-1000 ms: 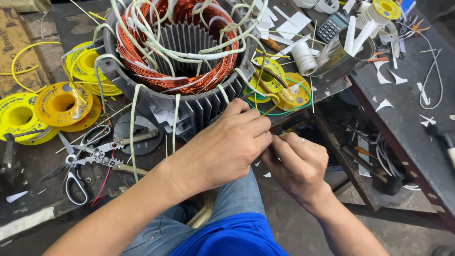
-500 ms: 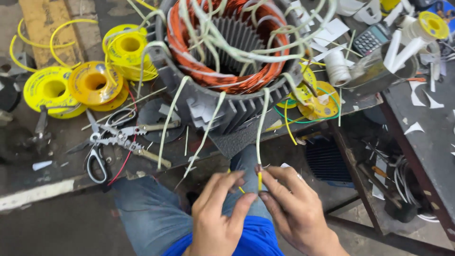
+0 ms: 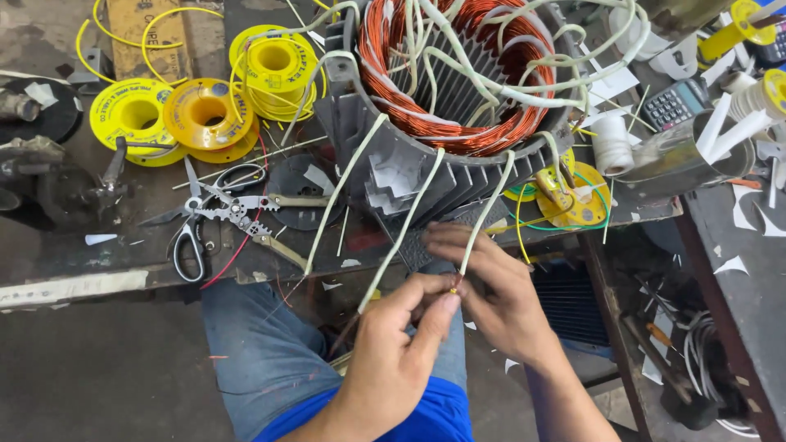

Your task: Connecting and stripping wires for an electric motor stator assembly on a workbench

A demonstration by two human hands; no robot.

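Observation:
A large grey motor stator point(image 3: 409, 155) with copper windings point(image 3: 483, 98) stands on the workbench edge, and several pale sleeved leads hang down from it. My left hand point(image 3: 401, 348) and my right hand point(image 3: 491, 295) meet below the bench, over my lap. Together they pinch the bare tip of one sleeved lead point(image 3: 483, 217), fingers closed around it at about the same spot. Two other leads point(image 3: 344, 192) dangle free to the left of my hands.
Yellow wire spools point(image 3: 205, 110) lie at the back left of the bench. Scissors point(image 3: 190, 233) and a stripping plier point(image 3: 254, 221) rest near the front edge. A calculator point(image 3: 673, 102), white string roll point(image 3: 612, 143) and paper scraps crowd the right. A dark second table point(image 3: 737, 270) stands right.
The view has shifted left and down. My hands dropped from the stator's lower rim to below the bench and closed on the tip of one hanging lead.

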